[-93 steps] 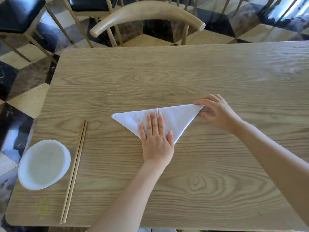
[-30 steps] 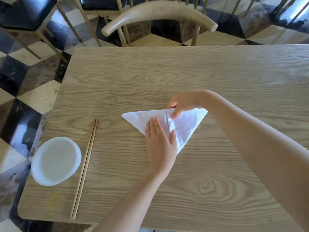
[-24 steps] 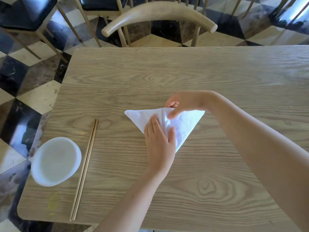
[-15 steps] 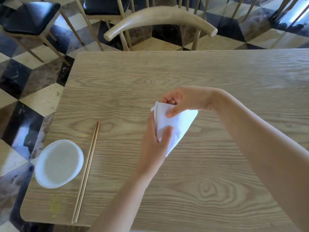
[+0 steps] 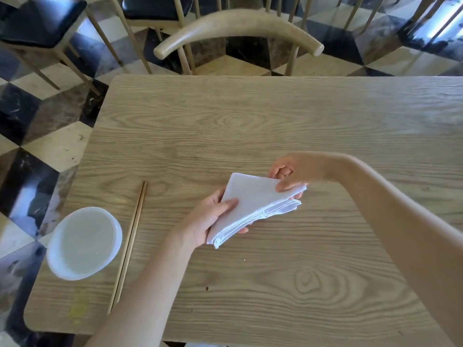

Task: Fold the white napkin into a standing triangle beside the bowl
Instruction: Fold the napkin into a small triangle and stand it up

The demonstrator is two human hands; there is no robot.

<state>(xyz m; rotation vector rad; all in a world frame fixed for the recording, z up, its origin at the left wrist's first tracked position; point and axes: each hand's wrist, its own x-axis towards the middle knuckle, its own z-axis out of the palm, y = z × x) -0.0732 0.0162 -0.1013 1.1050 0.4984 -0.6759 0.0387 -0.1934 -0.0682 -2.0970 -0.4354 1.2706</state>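
Note:
The white napkin is folded into a smaller layered triangle and held a little above the wooden table. My left hand grips its near left corner, thumb on top and fingers underneath. My right hand pinches its far right corner between thumb and fingers. The layered open edges face me. The white bowl sits at the table's near left corner, well left of the napkin.
A pair of wooden chopsticks lies just right of the bowl, pointing away from me. A wooden chair stands at the table's far edge, with more chairs on the checkered floor behind it.
The flat triangle was folded in half along its middle crease. Both hands then lifted it off the table and tipped it so one face points up.

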